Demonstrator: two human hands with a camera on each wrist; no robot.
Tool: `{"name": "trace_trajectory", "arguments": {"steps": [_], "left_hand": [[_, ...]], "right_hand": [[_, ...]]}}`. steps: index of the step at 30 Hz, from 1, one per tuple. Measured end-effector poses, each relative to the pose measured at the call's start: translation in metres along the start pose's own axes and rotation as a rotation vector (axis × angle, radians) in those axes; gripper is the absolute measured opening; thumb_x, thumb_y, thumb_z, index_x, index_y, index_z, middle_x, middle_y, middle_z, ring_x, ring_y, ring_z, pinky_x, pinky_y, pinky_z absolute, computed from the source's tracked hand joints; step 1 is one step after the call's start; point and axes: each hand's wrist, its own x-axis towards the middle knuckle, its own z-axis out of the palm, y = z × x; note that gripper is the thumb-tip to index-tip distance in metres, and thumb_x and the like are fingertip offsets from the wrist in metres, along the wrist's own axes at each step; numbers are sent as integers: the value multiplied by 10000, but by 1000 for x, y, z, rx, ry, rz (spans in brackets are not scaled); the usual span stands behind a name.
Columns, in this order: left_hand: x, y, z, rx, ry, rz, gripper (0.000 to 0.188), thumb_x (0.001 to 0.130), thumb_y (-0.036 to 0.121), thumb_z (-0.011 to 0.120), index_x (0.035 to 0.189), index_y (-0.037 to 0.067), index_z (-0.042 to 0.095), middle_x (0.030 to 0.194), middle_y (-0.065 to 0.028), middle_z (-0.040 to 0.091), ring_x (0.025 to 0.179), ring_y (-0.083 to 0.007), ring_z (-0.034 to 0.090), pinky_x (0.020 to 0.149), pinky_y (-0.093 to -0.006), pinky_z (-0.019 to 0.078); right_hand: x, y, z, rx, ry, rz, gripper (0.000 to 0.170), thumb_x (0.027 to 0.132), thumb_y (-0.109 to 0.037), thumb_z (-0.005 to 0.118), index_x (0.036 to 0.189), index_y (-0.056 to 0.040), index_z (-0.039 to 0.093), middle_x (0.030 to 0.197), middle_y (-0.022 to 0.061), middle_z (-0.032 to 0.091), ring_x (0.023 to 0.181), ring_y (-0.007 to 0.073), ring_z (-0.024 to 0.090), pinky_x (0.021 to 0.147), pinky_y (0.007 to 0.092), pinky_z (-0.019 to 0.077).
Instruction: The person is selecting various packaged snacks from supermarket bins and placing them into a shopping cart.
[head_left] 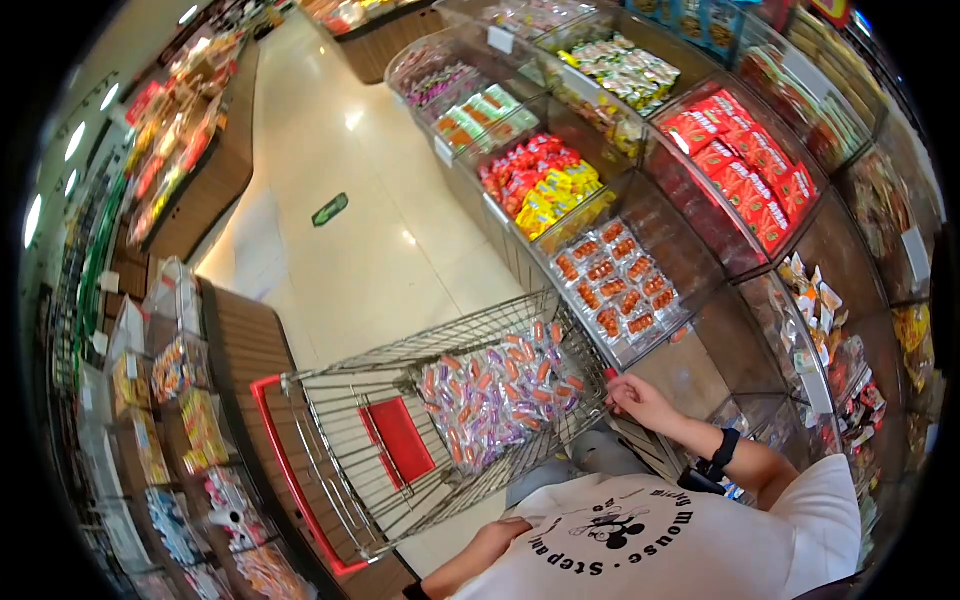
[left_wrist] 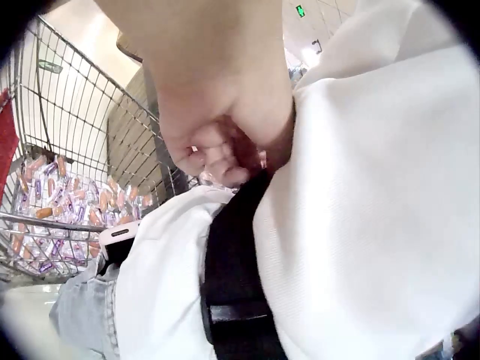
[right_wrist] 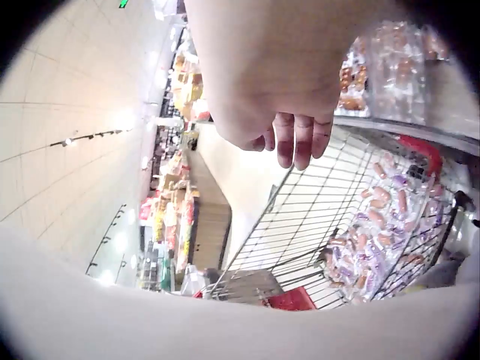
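Observation:
A wire shopping cart (head_left: 330,460) with a red handle stands in front of the person. Inside lies a heap of small clear packets (head_left: 505,395) with orange-brown sausage-like pieces and purple print. The right hand (head_left: 645,400) hovers by the cart's far right corner, close to its red corner piece (right_wrist: 424,154). In the right wrist view its fingers hang relaxed, with nothing visible among them. Against the white shirt (head_left: 640,540) rests the left hand (head_left: 495,540). The left wrist view shows its fingers loosely curled beside a black strap (left_wrist: 236,285), partly hidden by the shirt.
Clear bins of packaged snacks line the right, including red packets (head_left: 740,165) and a bin of clear packs with brown pieces (head_left: 615,280). More snack shelves (head_left: 180,420) stand at left. A tiled aisle (head_left: 340,150) runs ahead. A phone (left_wrist: 120,236) pokes from a pocket.

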Motion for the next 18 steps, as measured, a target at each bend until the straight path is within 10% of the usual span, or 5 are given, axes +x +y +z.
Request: {"name": "trace_trajectory", "arguments": {"steps": [5,7,9,18], "left_hand": [[40,-54,-25,-75,-367,88,211,706,222,476,813,43,508,730,-132,531,678,-236,512,599,-301,394],[67,-2,-65,744,-70,-222,197,698,223,467,731,40,533,718,-136,538,706,-235,532,602,-324,399],[115,-94,-83,1175,239,-217,180,687,175,458,765,49,560,759,-76,561,720,-223,539,542,-371,405],[189,-121,-99,1298,181,-516,192,684,178,468,834,87,547,803,-67,558,771,-192,532,792,-454,242]], "right_hand": [[32,-50,70,-213,-196,-214,192,770,-95,442,944,-20,419,748,30,497,677,63,470,593,183,381],[38,-61,101,-205,-355,-263,217,771,-118,441,962,-20,412,741,32,495,678,77,472,605,200,384],[39,-74,132,-218,-510,-313,253,774,-142,435,993,-22,393,753,40,490,688,90,473,624,215,384],[22,-95,205,-299,-911,-763,498,781,-255,407,1168,-21,196,1116,140,316,939,221,382,804,313,301]]}}
